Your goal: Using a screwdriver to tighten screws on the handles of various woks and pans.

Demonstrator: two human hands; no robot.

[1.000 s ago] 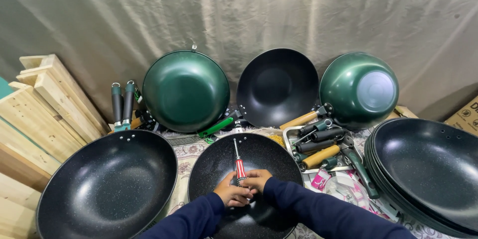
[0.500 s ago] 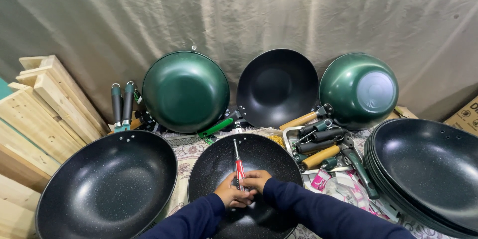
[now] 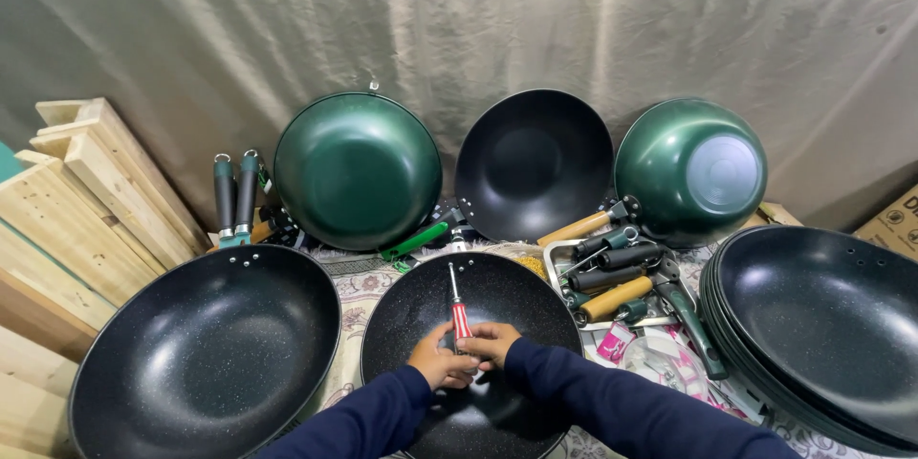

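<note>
A black speckled wok (image 3: 521, 301) lies in front of me on a patterned cloth. Both my hands meet over its middle. My right hand (image 3: 491, 341) grips the red handle of a screwdriver (image 3: 458, 307), whose metal shaft points away from me toward the wok's far rim. My left hand (image 3: 438, 361) is closed beside it, touching the screwdriver's handle end; what it holds beneath is hidden. Dark blue sleeves cover both arms.
A second black wok (image 3: 206, 354) lies at left, a stack of black woks (image 3: 822, 325) at right. Two green woks (image 3: 356, 169) (image 3: 690, 169) and a black one (image 3: 533, 163) lean on the cloth backdrop. Loose handles (image 3: 612, 277) fill a tray; wooden pieces (image 3: 86, 201) stand at left.
</note>
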